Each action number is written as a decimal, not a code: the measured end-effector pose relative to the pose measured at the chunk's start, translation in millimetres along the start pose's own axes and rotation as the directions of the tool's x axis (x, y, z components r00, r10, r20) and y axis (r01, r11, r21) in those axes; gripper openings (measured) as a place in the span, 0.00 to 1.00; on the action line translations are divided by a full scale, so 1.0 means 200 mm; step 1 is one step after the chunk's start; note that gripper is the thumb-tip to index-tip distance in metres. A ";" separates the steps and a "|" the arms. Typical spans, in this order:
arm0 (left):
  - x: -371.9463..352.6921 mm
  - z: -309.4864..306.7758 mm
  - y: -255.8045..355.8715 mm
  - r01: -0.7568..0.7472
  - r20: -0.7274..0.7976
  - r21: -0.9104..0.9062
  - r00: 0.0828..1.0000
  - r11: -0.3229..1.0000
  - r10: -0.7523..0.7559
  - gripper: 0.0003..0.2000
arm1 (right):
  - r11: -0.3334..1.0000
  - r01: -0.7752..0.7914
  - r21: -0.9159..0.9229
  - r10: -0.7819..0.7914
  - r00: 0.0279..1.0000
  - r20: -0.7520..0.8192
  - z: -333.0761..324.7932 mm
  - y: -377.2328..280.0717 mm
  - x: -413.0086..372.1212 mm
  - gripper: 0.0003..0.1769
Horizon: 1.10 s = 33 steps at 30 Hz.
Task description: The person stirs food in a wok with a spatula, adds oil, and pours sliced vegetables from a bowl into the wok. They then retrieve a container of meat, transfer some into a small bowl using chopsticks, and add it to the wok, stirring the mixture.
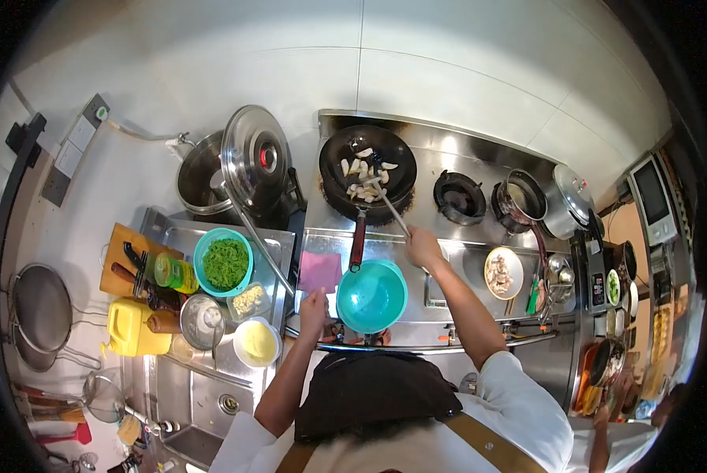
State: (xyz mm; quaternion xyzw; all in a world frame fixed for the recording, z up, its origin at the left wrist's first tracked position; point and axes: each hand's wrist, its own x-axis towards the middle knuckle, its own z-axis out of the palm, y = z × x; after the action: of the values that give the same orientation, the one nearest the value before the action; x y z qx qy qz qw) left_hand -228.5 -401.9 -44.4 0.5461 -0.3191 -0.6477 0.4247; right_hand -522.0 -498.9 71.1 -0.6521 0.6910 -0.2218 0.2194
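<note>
There's food (361, 190) in the wok (399, 147), bowl (372, 296) in front, cloth (320, 270) left of the bowl, burner (457, 199) to the wok's right!

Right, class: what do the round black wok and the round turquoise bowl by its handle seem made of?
Wok: probably iron or steel, dark and satin, judging by its faint sheen; any coating is unclear. Turquoise bowl: likely plastic, smooth and glossy, by its even colour and highlights.

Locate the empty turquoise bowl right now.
Head view, centre, a little below the middle: the empty turquoise bowl sits just right of the pink cloth, at the free end of the wok handle.
</note>
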 end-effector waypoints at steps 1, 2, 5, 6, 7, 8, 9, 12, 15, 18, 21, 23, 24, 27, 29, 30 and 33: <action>-0.03 -0.01 -0.03 0.009 -0.009 -0.006 1.000 1.000 -0.009 0.14 | 0.996 -0.064 -0.061 0.065 0.998 0.022 -0.04 -0.04 -0.05 0.11; -0.05 -0.02 -0.06 0.039 -0.053 0.087 0.998 0.995 -0.034 0.14 | 0.984 -0.128 -0.121 0.134 0.990 0.038 -0.05 -0.06 -0.08 0.11; -0.08 0.00 -0.18 0.145 -0.090 0.183 0.987 0.972 -0.130 0.17 | 0.984 -0.083 -0.160 0.095 0.993 0.069 0.06 0.02 -0.10 0.12; -0.08 0.03 -0.23 0.237 -0.046 0.178 0.971 0.955 -0.233 0.21 | 0.989 -0.059 -0.137 0.066 0.997 0.045 0.08 0.03 -0.08 0.13; -0.07 0.04 -0.28 0.326 -0.001 0.175 0.944 0.929 -0.331 0.27 | 0.988 -0.068 -0.140 0.074 0.996 0.041 0.11 0.05 -0.05 0.13; -0.04 0.06 -0.33 0.415 0.076 0.168 0.899 0.894 -0.432 0.32 | 0.986 -0.082 -0.146 0.083 0.997 0.005 0.14 0.07 -0.02 0.13; -0.05 0.08 -0.34 0.413 0.083 0.170 0.898 0.895 -0.431 0.32 | 0.984 -0.094 -0.153 0.090 0.995 -0.033 0.14 0.05 0.00 0.13; -0.07 0.17 -0.33 0.521 0.250 0.106 0.811 0.847 -0.529 0.27 | 0.984 -0.104 -0.147 0.105 0.994 -0.002 0.10 -0.02 -0.04 0.13; -0.04 0.19 -0.43 0.520 0.219 0.022 0.831 0.854 -0.511 0.23 | 0.979 -0.167 -0.119 0.164 0.986 -0.036 0.04 -0.07 -0.10 0.13; -0.03 0.18 -0.49 0.489 0.197 -0.017 0.857 0.872 -0.477 0.19 | 0.975 -0.150 -0.165 0.145 0.989 -0.038 0.05 -0.07 -0.14 0.12; -0.06 0.15 -0.45 0.491 0.198 -0.012 0.855 0.871 -0.479 0.19 | 0.989 -0.047 -0.138 0.057 0.996 0.073 0.05 -0.06 -0.17 0.12; -0.14 0.12 -0.40 0.501 0.241 -0.016 0.842 0.865 -0.483 0.19 | 0.986 -0.048 -0.158 0.059 0.996 0.063 0.10 0.00 -0.12 0.12; -0.20 0.10 -0.39 0.470 0.215 0.008 0.861 0.883 -0.461 0.19 | 0.983 -0.055 -0.173 0.064 0.997 0.049 0.13 0.02 -0.12 0.12; -0.29 0.02 -0.33 0.409 0.148 0.008 0.902 0.913 -0.406 0.17 | 0.996 -0.036 -0.087 0.028 0.995 -0.099 0.15 0.05 -0.09 0.12; -0.44 -0.03 -0.31 0.342 0.113 -0.059 0.936 0.938 -0.334 0.16 | 0.996 0.012 -0.090 -0.020 0.995 -0.093 0.17 0.11 -0.03 0.14; -0.54 -0.04 -0.21 0.334 0.073 0.014 0.940 0.943 -0.334 0.16 | 0.988 0.014 -0.153 -0.025 0.997 -0.071 0.19 0.16 0.00 0.15; -0.77 -0.07 -0.25 0.178 -0.077 -0.050 0.980 0.983 -0.181 0.16 | 0.971 0.045 -0.235 -0.072 0.992 -0.107 0.30 0.33 0.09 0.20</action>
State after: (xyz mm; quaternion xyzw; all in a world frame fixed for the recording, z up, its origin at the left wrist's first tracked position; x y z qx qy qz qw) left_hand -217.7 -240.1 -23.7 0.5893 -0.2370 -0.6673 0.3888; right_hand -540.8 -515.2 -17.7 -0.6795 0.7041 -0.1833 0.0950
